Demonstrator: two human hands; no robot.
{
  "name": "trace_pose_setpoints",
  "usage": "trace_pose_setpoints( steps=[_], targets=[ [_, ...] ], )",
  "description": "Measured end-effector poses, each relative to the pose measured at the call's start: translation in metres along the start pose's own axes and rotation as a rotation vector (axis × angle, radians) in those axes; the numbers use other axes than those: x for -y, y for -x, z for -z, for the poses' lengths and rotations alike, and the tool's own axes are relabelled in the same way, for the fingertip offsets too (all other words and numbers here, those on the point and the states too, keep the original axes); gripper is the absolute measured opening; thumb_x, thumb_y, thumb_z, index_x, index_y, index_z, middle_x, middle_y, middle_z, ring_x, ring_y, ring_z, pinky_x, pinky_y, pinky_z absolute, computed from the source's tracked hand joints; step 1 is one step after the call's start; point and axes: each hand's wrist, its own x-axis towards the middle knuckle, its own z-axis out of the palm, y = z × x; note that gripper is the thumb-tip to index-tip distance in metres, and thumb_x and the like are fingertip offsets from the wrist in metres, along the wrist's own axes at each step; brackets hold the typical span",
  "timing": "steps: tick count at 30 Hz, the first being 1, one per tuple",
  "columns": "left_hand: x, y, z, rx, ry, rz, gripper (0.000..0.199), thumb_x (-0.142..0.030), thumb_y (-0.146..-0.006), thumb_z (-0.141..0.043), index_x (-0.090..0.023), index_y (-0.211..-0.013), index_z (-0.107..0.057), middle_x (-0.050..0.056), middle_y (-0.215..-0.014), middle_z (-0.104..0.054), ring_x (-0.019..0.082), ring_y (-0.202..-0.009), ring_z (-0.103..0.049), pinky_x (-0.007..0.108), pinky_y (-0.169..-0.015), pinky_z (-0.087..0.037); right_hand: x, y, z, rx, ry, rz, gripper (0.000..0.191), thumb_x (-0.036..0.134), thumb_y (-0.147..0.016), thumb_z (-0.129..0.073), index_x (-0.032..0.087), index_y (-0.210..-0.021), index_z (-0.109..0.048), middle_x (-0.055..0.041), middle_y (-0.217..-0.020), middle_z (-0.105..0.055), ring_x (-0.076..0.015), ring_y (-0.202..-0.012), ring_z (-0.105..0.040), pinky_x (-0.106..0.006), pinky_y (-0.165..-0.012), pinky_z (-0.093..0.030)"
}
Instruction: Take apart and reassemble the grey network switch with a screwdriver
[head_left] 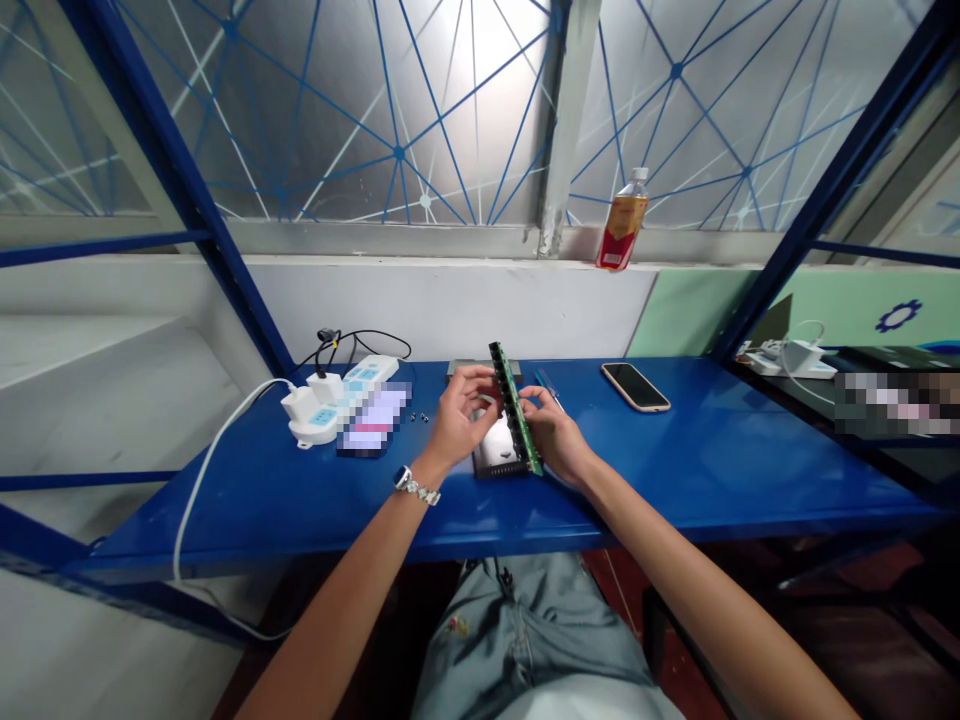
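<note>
A long green circuit board (514, 408) is tilted up on its edge over a silver and black device (496, 447) on the blue table. At the board's left face is my left hand (463, 412), its fingers curled and apart, with a watch and a bracelet on the wrist. From the right, my right hand (551, 430) grips the board's right side with bent fingers. Behind the hands lies a grey flat object (461, 368), partly covered. A thin blue pen-like tool (548, 385) lies just beyond my right hand.
On the left are a white power strip (367, 378) with plugs and cables, a blurred phone (375, 420) and small screws (418, 417). To the right lies a dark phone (635, 387). A bottle (623, 222) stands on the ledge behind.
</note>
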Motion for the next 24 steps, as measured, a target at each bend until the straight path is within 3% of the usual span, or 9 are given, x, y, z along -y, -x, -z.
trace_pose_setpoints(
  steps=[6,11,20,24],
  targets=[
    [0.003,0.003,0.0,-0.031,-0.217,-0.147,0.051,-0.033,-0.082,-0.08,-0.02,-0.127,-0.058,0.011,-0.11,-0.072,0.017,-0.087,-0.071,0.03,-0.077,-0.06,0.0,0.002,-0.002,0.014,0.007,-0.031,0.042,0.023,-0.065,-0.063,0.028,-0.103,-0.046,0.0061,-0.077,-0.053,-0.0152,-0.062,-0.049,-0.026,-0.057,-0.036],
    [-0.004,0.002,0.002,0.023,-0.364,-0.261,0.035,-0.031,-0.09,-0.071,-0.023,-0.123,-0.068,0.01,-0.108,-0.072,0.017,-0.083,-0.07,0.032,-0.076,-0.061,0.001,0.003,-0.003,0.043,0.022,-0.02,0.04,0.025,-0.068,-0.063,0.028,-0.103,-0.045,0.0059,-0.075,-0.053,-0.0156,-0.062,-0.049,-0.026,-0.055,-0.034],
    [-0.009,0.002,0.003,0.013,-0.437,-0.284,0.027,-0.029,-0.094,-0.066,-0.025,-0.12,-0.072,0.009,-0.108,-0.073,0.019,-0.089,-0.07,0.033,-0.078,-0.06,0.002,0.004,-0.003,0.077,0.015,-0.014,0.047,0.021,-0.068,-0.065,0.03,-0.112,-0.049,0.0071,-0.076,-0.053,-0.0138,-0.06,-0.05,-0.025,-0.056,-0.038],
    [-0.008,0.002,0.005,0.055,-0.498,-0.352,0.029,-0.026,-0.096,-0.063,-0.026,-0.124,-0.07,0.01,-0.111,-0.073,0.019,-0.092,-0.07,0.035,-0.083,-0.06,0.002,0.004,-0.002,0.11,0.024,-0.009,0.053,0.018,-0.067,-0.064,0.03,-0.116,-0.048,0.0069,-0.076,-0.057,-0.0166,-0.064,-0.057,-0.03,-0.062,-0.044]
  ],
)
